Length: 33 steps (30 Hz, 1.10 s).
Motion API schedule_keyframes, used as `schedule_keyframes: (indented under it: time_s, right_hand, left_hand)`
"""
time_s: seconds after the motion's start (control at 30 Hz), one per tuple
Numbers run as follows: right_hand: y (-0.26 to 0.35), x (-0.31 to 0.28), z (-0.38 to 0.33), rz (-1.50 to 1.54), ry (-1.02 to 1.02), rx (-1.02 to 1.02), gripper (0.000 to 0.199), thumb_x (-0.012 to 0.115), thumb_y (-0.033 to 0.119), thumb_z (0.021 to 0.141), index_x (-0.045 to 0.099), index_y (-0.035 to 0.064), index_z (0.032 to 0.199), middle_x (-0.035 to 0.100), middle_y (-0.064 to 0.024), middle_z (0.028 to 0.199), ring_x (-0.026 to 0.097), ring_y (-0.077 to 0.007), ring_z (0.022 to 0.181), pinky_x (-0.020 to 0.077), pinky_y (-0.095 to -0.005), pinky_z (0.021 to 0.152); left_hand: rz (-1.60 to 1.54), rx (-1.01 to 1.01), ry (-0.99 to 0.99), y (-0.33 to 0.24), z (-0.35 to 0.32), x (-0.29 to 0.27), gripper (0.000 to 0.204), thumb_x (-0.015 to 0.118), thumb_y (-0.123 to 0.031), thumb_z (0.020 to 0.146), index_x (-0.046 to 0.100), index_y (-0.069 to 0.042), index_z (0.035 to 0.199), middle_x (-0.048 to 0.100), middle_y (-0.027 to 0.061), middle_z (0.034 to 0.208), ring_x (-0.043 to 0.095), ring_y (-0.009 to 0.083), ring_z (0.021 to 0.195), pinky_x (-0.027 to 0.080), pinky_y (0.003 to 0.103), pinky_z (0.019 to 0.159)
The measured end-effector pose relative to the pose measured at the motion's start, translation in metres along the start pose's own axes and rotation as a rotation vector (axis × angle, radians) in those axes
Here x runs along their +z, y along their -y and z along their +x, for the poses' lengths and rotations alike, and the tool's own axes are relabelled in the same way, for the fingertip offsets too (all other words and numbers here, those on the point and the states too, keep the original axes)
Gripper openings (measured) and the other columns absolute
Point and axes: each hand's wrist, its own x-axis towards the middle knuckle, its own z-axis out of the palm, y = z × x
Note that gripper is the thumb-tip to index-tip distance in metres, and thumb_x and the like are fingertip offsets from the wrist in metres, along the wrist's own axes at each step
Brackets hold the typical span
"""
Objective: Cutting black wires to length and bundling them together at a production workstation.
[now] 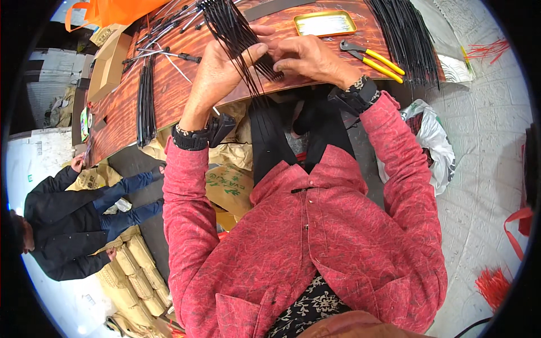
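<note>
A bundle of long thin black cable ties point(228, 28) is held above the table's near edge, several of its strands hanging down toward my lap. My left hand point(225, 70) is closed round the bundle, the thumb pressed across it. At the bundle's lower right end, my right hand point(313, 59) pinches with bent fingers against the blocky tips. What exactly its fingertips grip is partly hidden. Just right of that hand, yellow-handled end-cutting nippers point(375, 61) lie on the table. Behind it sits a small yellow-rimmed tray point(325, 23) with thin pale sticks in it.
The brown wood-grain table point(121, 107) carries another black bundle point(145, 104), a large one point(406, 42) at right, loose black rods point(169, 54), a cardboard box point(110, 66) and an orange bag point(115, 11). A co-worker point(70, 219) stands at left. A white plastic bag point(439, 149) is on the right.
</note>
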Motion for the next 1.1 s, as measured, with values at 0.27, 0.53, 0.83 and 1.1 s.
schedule_keyframes:
  time_s: [0.27,0.53,0.83,1.1]
  right_hand:
    - [0.001,0.010,-0.004,-0.301,-0.131,-0.079,0.016,0.070,0.013,0.084,0.064,0.0011,0.094,0.067,-0.0148,0.083,0.067,-0.0296,0.076,0.0512,-0.0382,0.067]
    - [0.005,0.019,-0.009,-0.363,-0.233,-0.166,0.014,0.070,0.014,0.081,0.063,0.0044,0.088,0.065,-0.0154,0.078,0.065,-0.0364,0.076,0.0504,-0.0440,0.065]
    - [0.012,0.034,-0.018,-0.369,-0.356,-0.158,0.012,0.068,0.010,0.082,0.061,0.0012,0.087,0.064,-0.0172,0.079,0.064,-0.0380,0.077,0.0508,-0.0433,0.066]
    - [0.043,-0.007,0.001,-0.290,-0.210,-0.020,0.017,0.063,0.007,0.090,0.066,-0.0008,0.105,0.070,-0.0136,0.091,0.069,-0.0235,0.082,0.0538,-0.0328,0.070]
  left_hand:
    - [-0.066,-0.006,-0.038,0.005,0.003,0.000,0.032,0.069,-0.012,0.092,0.064,-0.001,0.121,0.072,0.0060,0.103,0.067,0.0115,0.095,0.054,0.027,0.084]
    - [-0.008,-0.054,0.006,0.004,-0.003,-0.003,0.034,0.066,-0.006,0.093,0.061,0.001,0.125,0.071,0.0113,0.107,0.068,0.0179,0.099,0.054,0.031,0.089]
    - [-0.038,-0.046,-0.029,0.000,-0.009,0.002,0.031,0.066,-0.005,0.093,0.061,0.002,0.122,0.071,0.0105,0.105,0.068,0.0180,0.098,0.055,0.032,0.088]
    - [0.023,-0.014,-0.035,-0.002,-0.006,0.001,0.028,0.066,-0.005,0.093,0.061,0.003,0.119,0.071,0.0107,0.105,0.068,0.0177,0.098,0.055,0.031,0.087]
